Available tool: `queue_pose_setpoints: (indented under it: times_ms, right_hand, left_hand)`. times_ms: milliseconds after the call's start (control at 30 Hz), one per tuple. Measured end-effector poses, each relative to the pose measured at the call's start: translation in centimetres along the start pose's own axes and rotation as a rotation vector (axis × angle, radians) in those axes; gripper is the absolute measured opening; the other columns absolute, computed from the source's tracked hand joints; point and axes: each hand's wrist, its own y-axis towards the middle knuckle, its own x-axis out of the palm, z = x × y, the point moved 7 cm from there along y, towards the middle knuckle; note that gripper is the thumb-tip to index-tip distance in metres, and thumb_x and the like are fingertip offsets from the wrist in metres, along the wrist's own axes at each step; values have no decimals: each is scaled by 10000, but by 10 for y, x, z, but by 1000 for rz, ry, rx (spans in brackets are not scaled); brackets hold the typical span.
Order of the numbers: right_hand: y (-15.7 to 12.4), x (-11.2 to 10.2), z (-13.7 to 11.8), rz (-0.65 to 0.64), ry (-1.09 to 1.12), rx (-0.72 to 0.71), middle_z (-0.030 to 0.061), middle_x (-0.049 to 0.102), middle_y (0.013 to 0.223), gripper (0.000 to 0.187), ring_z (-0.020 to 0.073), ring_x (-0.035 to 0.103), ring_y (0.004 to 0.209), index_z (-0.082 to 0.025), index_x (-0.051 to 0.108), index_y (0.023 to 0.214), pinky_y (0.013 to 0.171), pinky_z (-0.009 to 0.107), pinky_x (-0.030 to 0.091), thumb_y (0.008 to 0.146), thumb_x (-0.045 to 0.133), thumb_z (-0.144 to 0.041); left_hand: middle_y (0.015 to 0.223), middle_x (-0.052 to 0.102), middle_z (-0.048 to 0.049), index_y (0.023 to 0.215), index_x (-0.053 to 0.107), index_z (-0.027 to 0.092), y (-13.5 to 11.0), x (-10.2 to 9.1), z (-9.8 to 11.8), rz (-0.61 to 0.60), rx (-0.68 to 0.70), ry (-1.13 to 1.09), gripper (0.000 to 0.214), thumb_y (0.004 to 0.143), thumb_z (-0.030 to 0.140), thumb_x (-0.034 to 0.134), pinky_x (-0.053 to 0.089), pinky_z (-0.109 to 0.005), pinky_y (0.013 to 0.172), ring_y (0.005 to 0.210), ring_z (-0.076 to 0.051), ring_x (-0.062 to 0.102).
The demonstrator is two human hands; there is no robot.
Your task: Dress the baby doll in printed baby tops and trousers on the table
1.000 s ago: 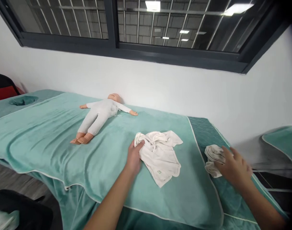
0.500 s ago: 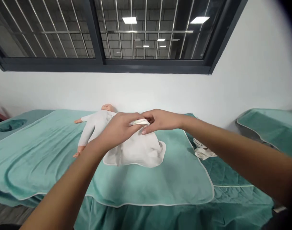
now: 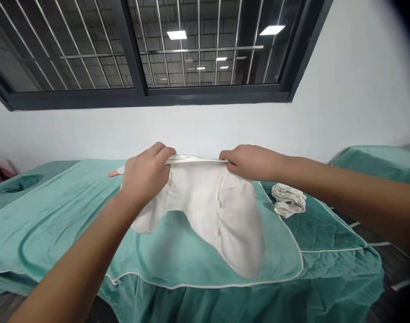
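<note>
Between my two hands hangs a white baby garment (image 3: 205,197), pulled taut along its top edge; its lower edge curves up in the middle and its exact kind is unclear. My left hand (image 3: 149,168) is closed on the left end of that edge, and my right hand (image 3: 247,160) pinches the other end. The right side of the cloth hangs lower and looks blurred. Behind my left hand, one small hand of a baby doll (image 3: 114,173) shows past the cloth; the rest of the doll is hidden.
A green sheet (image 3: 66,215) with pale piping covers the bed under the garment. A crumpled white printed cloth (image 3: 288,200) lies to the right on the quilted green cover (image 3: 325,229). Behind the bed rises a white wall (image 3: 90,134) with a barred window (image 3: 205,49).
The garment has been lifted off the sheet and stretched out, my hands moving apart. It now covers most of the doll. The view has shifted slightly.
</note>
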Motion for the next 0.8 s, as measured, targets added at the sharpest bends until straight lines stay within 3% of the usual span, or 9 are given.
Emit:
queue_pose_setpoints:
  times_ms: [133, 233, 400, 500, 600, 667, 733, 800]
  right_hand:
    - [-23, 6, 32, 83, -133, 113, 45, 599, 704, 171, 193, 544, 633, -207, 633, 885, 613, 285, 310, 875, 486, -295]
    - [-42, 7, 50, 132, -163, 170, 39, 630, 752, 204, 190, 543, 662, -214, 611, 808, 611, 285, 305, 886, 434, -280]
    - [-65, 16, 80, 201, 256, 314, 10, 662, 815, 279, 169, 577, 726, -215, 638, 898, 609, 258, 370, 896, 364, -268]
    - [-67, 31, 102, 216, 393, 408, 5, 672, 810, 275, 163, 579, 710, -207, 658, 901, 594, 251, 388, 875, 404, -308]
    - [-56, 56, 127, 214, 362, 458, 3, 684, 810, 260, 163, 582, 701, -215, 676, 900, 595, 250, 393, 849, 439, -310]
    - [-42, 81, 142, 196, 282, 458, 13, 697, 851, 263, 166, 590, 705, -221, 684, 926, 603, 253, 397, 844, 447, -300]
    - [-25, 113, 150, 152, 166, 461, 30, 705, 875, 277, 180, 600, 710, -222, 685, 967, 617, 266, 404, 853, 439, -279]
    - [-9, 147, 144, 147, 49, 437, 65, 712, 944, 303, 217, 627, 803, -205, 677, 1026, 692, 305, 437, 858, 425, -218]
  left_hand:
    - [1091, 679, -34, 1119, 655, 278, -6, 14, -10, -68, -91, 3, 435, 794, 112, 418, 402, -301, 638, 890, -228, 638]
    - [1052, 707, -25, 1107, 664, 285, -11, 29, -23, -120, -209, -134, 417, 802, 146, 415, 420, -307, 652, 849, -233, 642]
    - [1068, 726, -28, 1113, 683, 272, -17, 54, -40, -214, -395, -434, 357, 867, 353, 437, 472, -298, 739, 958, -257, 648]
    - [1109, 726, -8, 1077, 703, 292, -16, 76, -41, -404, -379, -492, 365, 864, 471, 466, 477, -301, 789, 1015, -264, 645]
    - [1119, 727, -18, 1047, 706, 306, -16, 110, -42, -604, -323, -476, 408, 868, 562, 443, 480, -314, 793, 1007, -271, 655]
    - [1059, 732, -73, 1012, 701, 263, -17, 137, -45, -665, -321, -331, 424, 883, 552, 419, 481, -344, 775, 955, -291, 664]
    - [1007, 716, -133, 1016, 678, 201, -20, 161, -46, -624, -335, -104, 373, 904, 434, 410, 479, -386, 768, 918, -313, 660]
    - [1073, 677, -179, 1117, 634, 161, -25, 178, -34, -468, -318, 61, 338, 899, 263, 397, 475, -431, 796, 978, -336, 635]
